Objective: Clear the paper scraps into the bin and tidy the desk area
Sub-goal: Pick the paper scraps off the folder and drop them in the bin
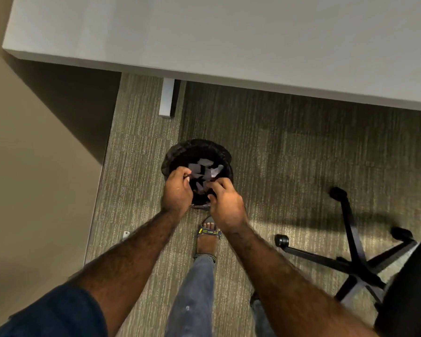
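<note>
A round black bin (180, 148) lined with a dark bag stands on the carpet in front of the desk. Several white paper scraps (206, 167) lie inside it. My left hand (178, 189) hovers over the bin's left near rim with fingers curled; a pale sliver shows at its fingertips, too small to tell whether it is a scrap. My right hand (225, 203) is over the near right rim, fingers bent and pinched together. Whether it holds anything is hidden.
The white desk top (229, 32) fills the top of the view, with one white leg (167, 97) behind the bin. A black office chair base with castors (350, 256) stands to the right. A beige wall (34, 166) runs along the left. My sandalled foot (208, 235) is just behind the bin.
</note>
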The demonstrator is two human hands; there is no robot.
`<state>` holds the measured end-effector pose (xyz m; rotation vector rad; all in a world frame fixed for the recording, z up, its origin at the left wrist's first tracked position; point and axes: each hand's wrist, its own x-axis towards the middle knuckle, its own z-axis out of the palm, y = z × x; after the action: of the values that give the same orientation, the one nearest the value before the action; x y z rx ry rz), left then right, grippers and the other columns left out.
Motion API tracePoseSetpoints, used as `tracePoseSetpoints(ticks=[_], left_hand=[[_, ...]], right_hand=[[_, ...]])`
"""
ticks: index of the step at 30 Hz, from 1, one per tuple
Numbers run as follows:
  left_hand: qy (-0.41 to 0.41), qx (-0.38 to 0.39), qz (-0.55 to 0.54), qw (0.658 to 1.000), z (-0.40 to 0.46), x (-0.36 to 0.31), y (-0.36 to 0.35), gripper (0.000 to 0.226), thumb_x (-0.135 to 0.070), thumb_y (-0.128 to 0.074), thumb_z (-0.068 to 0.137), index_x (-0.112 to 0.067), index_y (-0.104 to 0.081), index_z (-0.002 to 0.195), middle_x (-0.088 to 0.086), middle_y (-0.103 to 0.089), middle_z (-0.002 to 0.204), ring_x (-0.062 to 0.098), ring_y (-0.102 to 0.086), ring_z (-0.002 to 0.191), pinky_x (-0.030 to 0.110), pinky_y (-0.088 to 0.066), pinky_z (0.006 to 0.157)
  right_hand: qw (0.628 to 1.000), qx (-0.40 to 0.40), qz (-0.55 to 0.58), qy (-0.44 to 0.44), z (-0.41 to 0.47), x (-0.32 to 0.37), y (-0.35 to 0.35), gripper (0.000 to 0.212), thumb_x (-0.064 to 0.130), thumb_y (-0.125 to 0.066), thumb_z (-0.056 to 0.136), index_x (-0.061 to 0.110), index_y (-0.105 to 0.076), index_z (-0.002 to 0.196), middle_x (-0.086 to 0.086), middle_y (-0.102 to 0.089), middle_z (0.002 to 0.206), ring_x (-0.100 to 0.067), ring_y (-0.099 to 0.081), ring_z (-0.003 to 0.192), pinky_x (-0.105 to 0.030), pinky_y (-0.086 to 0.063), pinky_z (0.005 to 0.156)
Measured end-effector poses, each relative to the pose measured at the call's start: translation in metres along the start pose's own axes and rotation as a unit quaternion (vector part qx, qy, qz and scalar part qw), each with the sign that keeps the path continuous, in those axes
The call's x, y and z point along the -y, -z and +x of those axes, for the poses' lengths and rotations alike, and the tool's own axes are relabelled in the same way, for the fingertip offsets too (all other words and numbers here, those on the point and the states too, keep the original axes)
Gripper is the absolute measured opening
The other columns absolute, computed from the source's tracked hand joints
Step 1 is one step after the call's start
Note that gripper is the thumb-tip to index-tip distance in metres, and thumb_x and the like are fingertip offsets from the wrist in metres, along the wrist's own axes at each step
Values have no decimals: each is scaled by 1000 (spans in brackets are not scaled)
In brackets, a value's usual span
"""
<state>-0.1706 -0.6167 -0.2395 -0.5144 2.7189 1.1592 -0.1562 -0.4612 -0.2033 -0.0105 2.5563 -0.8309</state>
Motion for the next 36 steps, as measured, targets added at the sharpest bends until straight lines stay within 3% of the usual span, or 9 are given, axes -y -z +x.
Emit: tracePoseSetpoints(ticks=[3,7,10,14,18,23,32,36], left_hand=[[7,1,7,1000,-8,-10,-8,23,-1,-59,96,-10,-66,115,7,-70,112,22,-67,101,30,-54,84],[10,-3,-9,1000,-22,-37,-29,21,-3,-63,96,-7,-67,116,9,-71,111,26,-69,101,41,-59,87],[3,-2,-35,999,-35,-66,-51,19,-6,-65,95,-7,-68,114,9,-72,106,24,-70,95,40,-60,85],[-4,-1,-51,999,-58,-113,-90,16,-17,-68,95,-14,-68,110,4,-72,98,22,-70,84,39,-60,77],[-34,37,-70,996,-87,-160,-128,13,-23,-67,96,-18,-65,108,0,-71,98,17,-70,82,45,-61,75],[-83,66,-73,992,-130,-220,-173,13,-24,-70,95,-19,-67,106,-1,-72,98,15,-70,79,42,-61,77],[-156,161,-98,970,-213,-321,-242,21,-36,-69,96,-24,-64,113,-6,-70,105,15,-71,90,42,-62,82],[-245,186,-62,950,-246,-353,-270,28,-34,-68,97,-20,-62,121,-4,-69,117,14,-67,108,33,-55,95]], right_hand=[[1000,-9,4,0,-14,-11,5,39,16,-61,100,21,-63,138,2,-54,137,-22,-68,107,-36,-58,88],[999,-38,-2,-23,-41,-30,15,36,20,-58,103,22,-61,139,6,-53,138,-17,-66,109,-36,-61,86],[997,-67,4,-34,-64,-50,29,36,18,-62,100,18,-62,136,1,-57,135,-20,-63,115,-36,-59,93],[990,-126,-1,-62,-93,-87,57,39,21,-65,97,19,-62,136,-1,-58,137,-21,-57,124,-40,-52,106],[977,-195,-8,-85,-124,-124,91,43,24,-67,94,18,-64,136,-6,-58,142,-26,-51,137,-50,-43,115],[958,-251,-1,-138,-165,-168,140,46,23,-70,94,16,-64,138,-9,-57,147,-30,-45,146,-55,-36,120],[917,-344,-14,-204,-238,-253,216,46,23,-71,91,16,-65,136,-9,-57,147,-32,-44,146,-54,-31,124],[895,-382,-14,-231,-267,-288,242,48,22,-71,87,16,-66,135,-11,-57,147,-35,-44,145,-54,-33,122]])
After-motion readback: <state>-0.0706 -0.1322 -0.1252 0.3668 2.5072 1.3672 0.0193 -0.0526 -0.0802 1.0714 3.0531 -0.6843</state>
